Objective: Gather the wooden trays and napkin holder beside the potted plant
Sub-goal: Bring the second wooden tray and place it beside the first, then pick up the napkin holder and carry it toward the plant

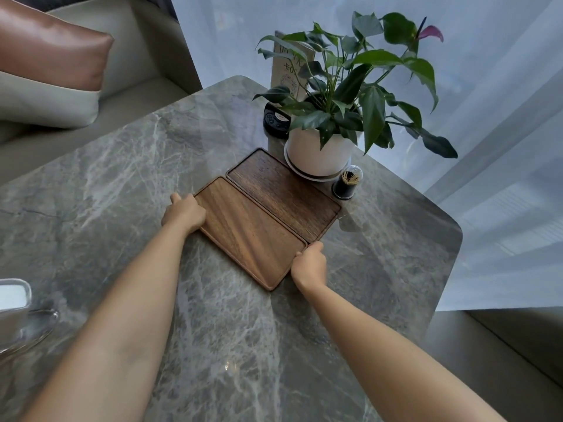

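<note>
Two flat wooden trays lie side by side on the grey marble table (122, 178). The darker tray (283, 190) lies right in front of the potted plant (323, 147) in its white pot. The lighter tray (249, 233) touches the darker one along its long edge. My left hand (184, 213) grips the lighter tray's far-left short end. My right hand (309, 263) grips its near-right end. A clear napkin holder (12, 296) with white napkins stands at the table's left edge, far from the plant and partly cut off by the frame.
A small toothpick jar (347, 182) stands right of the pot. A black round device (275, 120) and a paper menu card (289, 68) stand behind the plant. A sofa with a pink cushion (54, 41) is at the back left. White curtains hang on the right.
</note>
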`<state>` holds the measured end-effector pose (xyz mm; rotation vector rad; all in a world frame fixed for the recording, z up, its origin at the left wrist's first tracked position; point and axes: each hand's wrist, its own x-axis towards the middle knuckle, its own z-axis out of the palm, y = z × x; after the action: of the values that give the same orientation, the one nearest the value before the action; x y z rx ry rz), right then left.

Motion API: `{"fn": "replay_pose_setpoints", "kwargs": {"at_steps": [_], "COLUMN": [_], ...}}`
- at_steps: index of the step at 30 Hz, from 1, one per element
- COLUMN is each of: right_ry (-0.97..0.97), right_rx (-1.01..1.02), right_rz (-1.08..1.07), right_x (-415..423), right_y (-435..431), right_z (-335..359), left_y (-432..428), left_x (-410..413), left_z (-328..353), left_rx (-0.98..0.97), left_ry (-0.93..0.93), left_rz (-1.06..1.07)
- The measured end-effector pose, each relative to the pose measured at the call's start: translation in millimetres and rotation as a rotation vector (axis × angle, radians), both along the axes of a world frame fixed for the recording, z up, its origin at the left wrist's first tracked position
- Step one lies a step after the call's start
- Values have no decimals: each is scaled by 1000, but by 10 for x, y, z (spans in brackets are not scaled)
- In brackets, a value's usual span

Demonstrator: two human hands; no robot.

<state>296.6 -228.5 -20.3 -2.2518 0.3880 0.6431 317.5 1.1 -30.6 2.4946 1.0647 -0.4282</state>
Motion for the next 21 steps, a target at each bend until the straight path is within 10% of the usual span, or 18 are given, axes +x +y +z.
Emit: {"fn": "replay_pose_setpoints", "kwargs": {"at_steps": [11, 21], "right_ry": [0, -461], "right_rx": [-22, -138], "right_rz": [22, 648], "right_x": [-83, -343], "right_y": [50, 692], "right_z": [247, 936], "left_y": [-3, 364], "left_x": [-344, -1064], "left_z": [409, 1319], "left_rx": [-32, 304], "left_ry": [5, -189], "left_rz": [-108, -195]}}
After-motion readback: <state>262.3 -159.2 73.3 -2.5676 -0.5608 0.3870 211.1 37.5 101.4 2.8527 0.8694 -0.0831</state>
